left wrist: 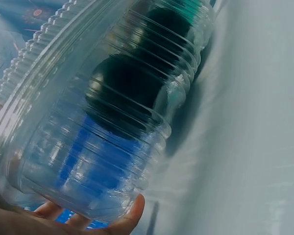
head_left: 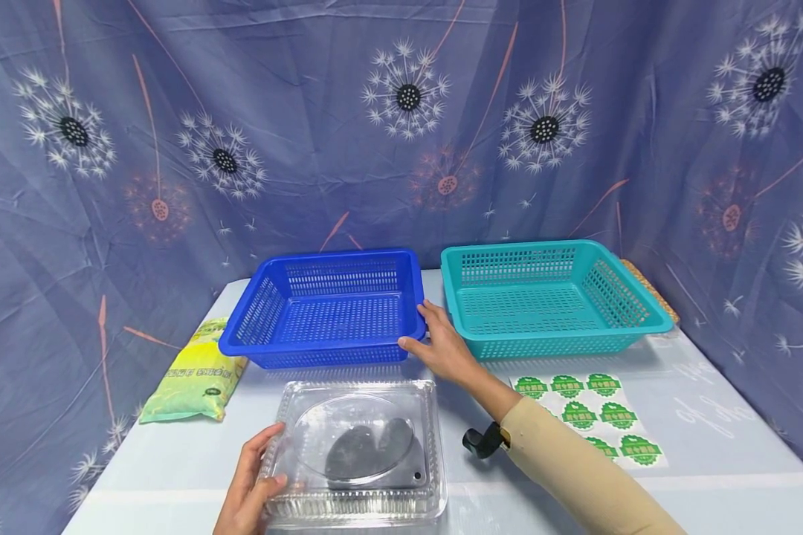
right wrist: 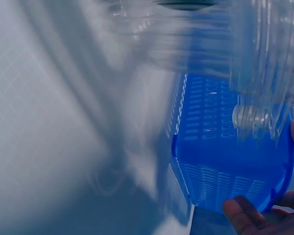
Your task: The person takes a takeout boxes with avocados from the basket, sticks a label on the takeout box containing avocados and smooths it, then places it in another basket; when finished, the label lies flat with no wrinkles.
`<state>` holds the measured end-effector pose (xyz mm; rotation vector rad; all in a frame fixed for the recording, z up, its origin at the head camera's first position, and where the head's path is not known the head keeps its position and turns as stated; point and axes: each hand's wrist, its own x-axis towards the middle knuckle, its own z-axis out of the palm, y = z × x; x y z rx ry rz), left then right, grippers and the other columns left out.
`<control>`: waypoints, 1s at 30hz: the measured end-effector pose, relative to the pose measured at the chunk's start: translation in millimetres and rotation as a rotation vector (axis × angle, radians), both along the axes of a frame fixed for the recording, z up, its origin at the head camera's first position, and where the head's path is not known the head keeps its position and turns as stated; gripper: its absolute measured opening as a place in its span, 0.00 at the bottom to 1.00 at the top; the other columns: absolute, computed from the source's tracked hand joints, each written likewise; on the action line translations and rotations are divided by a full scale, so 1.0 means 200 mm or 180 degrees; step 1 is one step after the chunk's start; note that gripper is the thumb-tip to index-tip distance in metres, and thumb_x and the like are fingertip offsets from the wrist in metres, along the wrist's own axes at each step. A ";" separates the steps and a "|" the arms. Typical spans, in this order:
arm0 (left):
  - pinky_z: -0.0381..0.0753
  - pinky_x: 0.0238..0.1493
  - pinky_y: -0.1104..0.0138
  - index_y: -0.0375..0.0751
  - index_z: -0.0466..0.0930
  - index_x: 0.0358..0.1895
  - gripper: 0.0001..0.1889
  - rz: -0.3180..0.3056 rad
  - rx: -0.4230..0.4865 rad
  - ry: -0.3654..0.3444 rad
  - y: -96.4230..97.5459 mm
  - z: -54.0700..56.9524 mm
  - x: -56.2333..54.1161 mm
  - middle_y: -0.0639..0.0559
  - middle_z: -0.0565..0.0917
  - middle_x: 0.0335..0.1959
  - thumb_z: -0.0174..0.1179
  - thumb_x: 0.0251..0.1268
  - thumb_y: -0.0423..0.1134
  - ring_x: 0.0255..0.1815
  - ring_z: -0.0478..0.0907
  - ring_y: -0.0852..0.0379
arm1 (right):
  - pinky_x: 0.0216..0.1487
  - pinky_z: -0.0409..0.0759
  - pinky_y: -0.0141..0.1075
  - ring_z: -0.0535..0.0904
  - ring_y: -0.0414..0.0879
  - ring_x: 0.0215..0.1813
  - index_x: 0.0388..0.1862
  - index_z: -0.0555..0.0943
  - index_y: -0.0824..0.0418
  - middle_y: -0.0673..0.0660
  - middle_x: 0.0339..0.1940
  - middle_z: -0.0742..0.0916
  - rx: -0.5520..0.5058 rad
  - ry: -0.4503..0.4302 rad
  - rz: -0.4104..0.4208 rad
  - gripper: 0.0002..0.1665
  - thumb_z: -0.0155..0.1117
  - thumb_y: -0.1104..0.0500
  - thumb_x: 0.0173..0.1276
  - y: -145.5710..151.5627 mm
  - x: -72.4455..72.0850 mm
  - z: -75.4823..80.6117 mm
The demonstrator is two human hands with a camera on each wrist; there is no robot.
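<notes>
Blue curtain (head_left: 294, 148), dandelion print, behind a white-covered desk (head_left: 174, 475). Left hand (head_left: 246, 479): fingers and thumb clasping the left edge of the clear box (head_left: 355, 507). Right hand (head_left: 444, 348): fingers gripping the right rim of the blue basket (head_left: 334, 354) near its front corner, thumb spread apart from the rest.

Progress, by my judgement: filling of the box looks done, with two dark things (head_left: 351, 453) inside and the lid seemingly seated. Handling of the basket looks unfinished, since a hand is on it; its final position cannot be told. Box appears to sit on the desk, in front of the blue basket and outside it.

Box: squarish, transparent, ribbed walls, oval panel on top, glare over it. Contents dark and rounded, lying side by side.

Further out: yellow-green bag (head_left: 194, 375) left of the blue basket, contact unclear; teal basket (head_left: 549, 345) to the right, a gap between the two; sheet of green labels (head_left: 582, 416) nearer me, several unpeeled. No label visible on the lid.
</notes>
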<state>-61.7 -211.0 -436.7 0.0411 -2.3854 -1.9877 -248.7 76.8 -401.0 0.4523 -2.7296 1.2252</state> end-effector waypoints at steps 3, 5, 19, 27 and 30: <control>0.73 0.46 0.73 0.47 0.53 0.70 0.32 -0.0012 0.0033 0.0074 0.01 -0.01 0.00 0.65 0.63 0.57 0.46 0.60 0.28 0.50 0.69 0.72 | 0.64 0.70 0.51 0.70 0.58 0.67 0.74 0.57 0.62 0.59 0.77 0.58 0.0037 -0.0044 0.0017 0.48 0.62 0.42 0.63 0.00 0.00 0.01; 0.74 0.45 0.73 0.46 0.53 0.70 0.32 -0.0048 0.0051 0.0153 0.01 -0.02 0.00 0.66 0.64 0.56 0.46 0.60 0.27 0.50 0.70 0.72 | 0.64 0.70 0.52 0.68 0.59 0.68 0.73 0.57 0.63 0.60 0.77 0.57 0.0066 -0.0086 0.0020 0.48 0.62 0.43 0.63 0.00 0.00 0.03; 0.75 0.42 0.72 0.41 0.58 0.68 0.34 -0.0152 -0.0411 0.0756 0.11 0.00 0.00 0.64 0.70 0.54 0.53 0.55 0.22 0.48 0.73 0.71 | 0.67 0.65 0.54 0.64 0.59 0.71 0.74 0.55 0.63 0.60 0.77 0.55 0.0309 -0.0238 0.0169 0.47 0.61 0.43 0.64 0.02 -0.01 0.08; 0.70 0.47 0.72 0.46 0.59 0.69 0.35 -0.0401 -0.0735 0.0776 0.14 0.03 -0.01 0.71 0.64 0.61 0.57 0.56 0.28 0.53 0.67 0.74 | 0.71 0.57 0.57 0.53 0.60 0.76 0.74 0.55 0.63 0.60 0.78 0.54 0.0461 -0.0227 0.0217 0.47 0.60 0.43 0.65 0.04 0.00 0.11; 0.70 0.47 0.69 0.49 0.58 0.69 0.35 -0.0470 -0.0744 0.0536 0.14 0.05 -0.01 0.67 0.62 0.63 0.58 0.58 0.31 0.52 0.67 0.71 | 0.71 0.56 0.57 0.53 0.61 0.76 0.74 0.55 0.64 0.60 0.77 0.55 0.0476 -0.0231 0.0234 0.46 0.60 0.44 0.65 0.05 0.01 0.11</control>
